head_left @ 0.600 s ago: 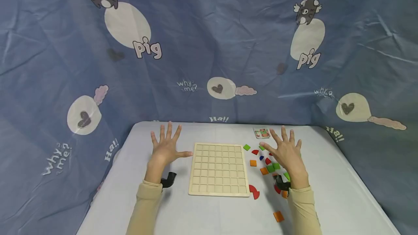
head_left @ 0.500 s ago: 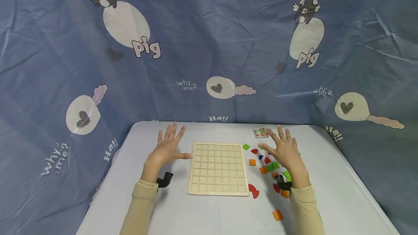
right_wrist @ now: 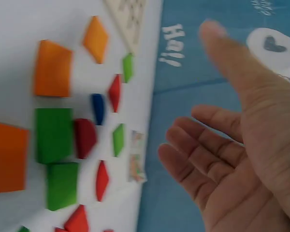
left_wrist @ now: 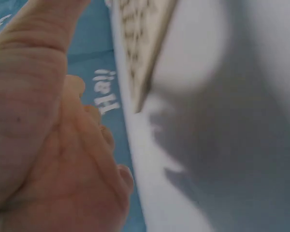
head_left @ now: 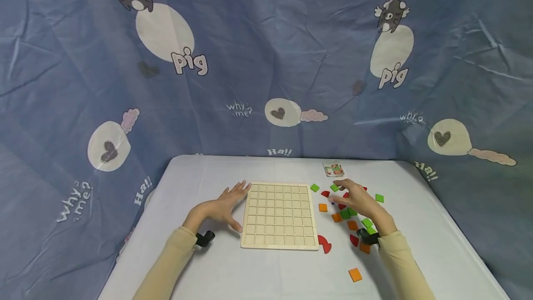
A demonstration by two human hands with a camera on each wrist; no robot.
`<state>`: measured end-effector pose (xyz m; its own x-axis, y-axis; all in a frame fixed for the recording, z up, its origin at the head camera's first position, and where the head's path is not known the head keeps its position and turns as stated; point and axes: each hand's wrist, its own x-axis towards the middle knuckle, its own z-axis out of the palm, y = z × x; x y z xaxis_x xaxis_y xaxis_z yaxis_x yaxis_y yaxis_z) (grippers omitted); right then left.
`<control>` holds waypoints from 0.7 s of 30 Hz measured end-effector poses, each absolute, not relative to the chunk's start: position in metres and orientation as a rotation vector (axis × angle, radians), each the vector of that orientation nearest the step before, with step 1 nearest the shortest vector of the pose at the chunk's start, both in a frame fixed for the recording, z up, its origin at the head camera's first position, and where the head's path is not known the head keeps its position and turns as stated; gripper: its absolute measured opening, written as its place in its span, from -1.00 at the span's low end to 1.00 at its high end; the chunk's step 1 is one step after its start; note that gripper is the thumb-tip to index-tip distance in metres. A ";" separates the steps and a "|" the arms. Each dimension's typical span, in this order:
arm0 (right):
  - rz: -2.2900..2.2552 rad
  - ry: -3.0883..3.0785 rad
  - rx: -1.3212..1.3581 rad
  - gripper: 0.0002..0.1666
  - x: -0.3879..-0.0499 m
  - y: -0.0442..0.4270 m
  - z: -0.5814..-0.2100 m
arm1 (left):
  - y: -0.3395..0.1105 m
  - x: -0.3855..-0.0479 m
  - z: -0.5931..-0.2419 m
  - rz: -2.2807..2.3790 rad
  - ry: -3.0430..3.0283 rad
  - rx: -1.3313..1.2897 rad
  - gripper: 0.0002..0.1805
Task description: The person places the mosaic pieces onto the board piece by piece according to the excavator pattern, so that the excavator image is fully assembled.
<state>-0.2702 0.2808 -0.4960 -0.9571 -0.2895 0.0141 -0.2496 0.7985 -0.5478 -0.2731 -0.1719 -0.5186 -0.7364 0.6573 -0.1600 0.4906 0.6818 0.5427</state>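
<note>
A wooden grid board (head_left: pixel 279 216) lies flat on the white table with bare square cells. At its left edge is my left hand (head_left: pixel 222 208), thumb and fingers spread apart; whether it touches the rim I cannot tell. My right hand (head_left: pixel 361 200) hovers over loose coloured pieces, its fingers loosely bent and nothing held. In the right wrist view, its thumb and fingers stand well apart. Below and around it lie an orange square (head_left: pixel 323 208), a green square (right_wrist: pixel 54 135), a small blue piece (right_wrist: pixel 98 109) and red rounded pieces (right_wrist: pixel 85 138). The right hand hides some pieces in the head view.
A small printed card (head_left: pixel 334 170) lies at the table's back edge. Two red curved pieces (head_left: pixel 324 244) sit by the board's lower right corner. One orange square (head_left: pixel 355 275) lies nearer the front. A blue printed cloth (head_left: pixel 233 68) hangs behind the table (head_left: pixel 258 277).
Both hands have come down from their raised, spread pose. The left hand has lowered to the board's left edge; the right has lowered over the pieces with its fingers bending. Board and pieces stay put.
</note>
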 end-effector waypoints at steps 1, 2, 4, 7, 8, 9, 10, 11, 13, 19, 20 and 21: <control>-0.874 2.895 -0.434 -0.29 -0.272 0.281 -0.499 | -0.172 -0.273 -0.524 0.671 2.547 0.907 0.54; -0.877 2.881 -0.434 -0.37 -0.275 0.280 -0.502 | -0.172 -0.272 -0.528 0.667 2.538 0.912 0.54; -0.858 2.863 -0.432 -0.52 -0.279 0.279 -0.508 | -0.172 -0.270 -0.534 0.663 2.517 0.913 0.54; -0.796 2.852 -0.425 -0.66 -0.283 0.279 -0.514 | -0.172 -0.266 -0.539 0.624 2.503 0.914 0.52; -0.779 2.849 -0.419 -0.68 -0.285 0.279 -0.516 | -0.172 -0.265 -0.540 0.610 2.503 0.909 0.52; -0.755 2.848 -0.419 -0.70 -0.286 0.279 -0.519 | -0.172 -0.263 -0.541 0.594 2.508 0.902 0.51; -0.737 2.845 -0.417 -0.71 -0.287 0.280 -0.521 | -0.171 -0.262 -0.541 0.573 2.514 0.891 0.51; -0.715 2.847 -0.420 -0.72 -0.287 0.280 -0.523 | -0.170 -0.261 -0.542 0.560 2.522 0.883 0.50; -0.688 2.851 -0.425 -0.74 -0.288 0.280 -0.527 | -0.168 -0.259 -0.543 0.534 2.538 0.874 0.50; -0.644 2.898 -0.512 -0.82 -0.289 0.279 -0.533 | -0.162 -0.252 -0.546 0.541 2.574 0.856 0.50; -0.656 2.896 -0.513 -0.84 -0.289 0.278 -0.534 | -0.161 -0.250 -0.546 0.538 2.578 0.854 0.51; -0.670 2.891 -0.502 -0.86 -0.288 0.278 -0.534 | -0.161 -0.249 -0.546 0.532 2.582 0.852 0.51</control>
<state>-0.2882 0.2779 -0.5339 -0.9359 -0.3483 -0.0525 -0.2897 0.8458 -0.4481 -0.2491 -0.1606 -0.5463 -0.7493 0.6232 -0.2240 0.4838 0.7461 0.4574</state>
